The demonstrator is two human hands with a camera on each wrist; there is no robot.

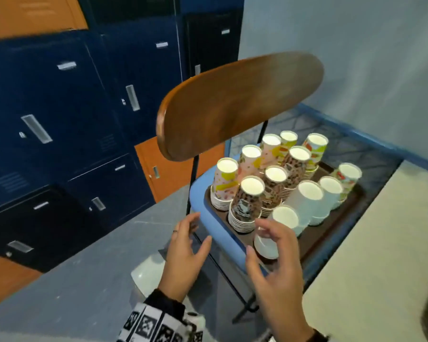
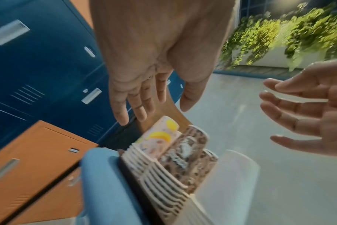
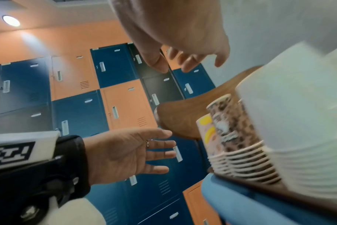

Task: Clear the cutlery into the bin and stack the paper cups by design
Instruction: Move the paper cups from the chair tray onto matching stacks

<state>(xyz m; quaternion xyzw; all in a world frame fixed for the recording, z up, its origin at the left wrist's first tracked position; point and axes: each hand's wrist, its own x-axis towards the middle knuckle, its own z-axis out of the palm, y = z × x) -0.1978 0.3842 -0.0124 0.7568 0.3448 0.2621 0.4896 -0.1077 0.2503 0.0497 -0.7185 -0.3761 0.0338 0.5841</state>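
On the padded blue seat (image 1: 203,206) of a chair with a curved, glossy wooden backrest (image 1: 237,104) and thin black metal legs, a dark brown tray (image 1: 331,233) with a raised rim, crowded with upside-down stacks of paper cups. Tapered cones all, pale flat bottoms up, rolled white rims ribbed in layers at each base. At the near-left, a brown speckled stack (image 1: 245,206), with two more of that print behind; left of it, a pink stack with yellow shapes (image 1: 224,186); further back, more pink and green-and-red printed stacks. At the near-right, plain white stacks (image 1: 307,201), smooth and matte, the nearest one (image 1: 267,244) low and just behind the right hand. Left hand (image 1: 185,250) spread, fingers relaxed, a thin ring on one, hovering beside the seat's front corner, holding nothing. Right hand (image 1: 274,262) also loose and spread, fingers gently bent, empty, just before the tray's near edge. Behind, smooth metal lockers (image 1: 59,107) in navy and orange; on the floor below, a white rounded bin (image 1: 148,272).
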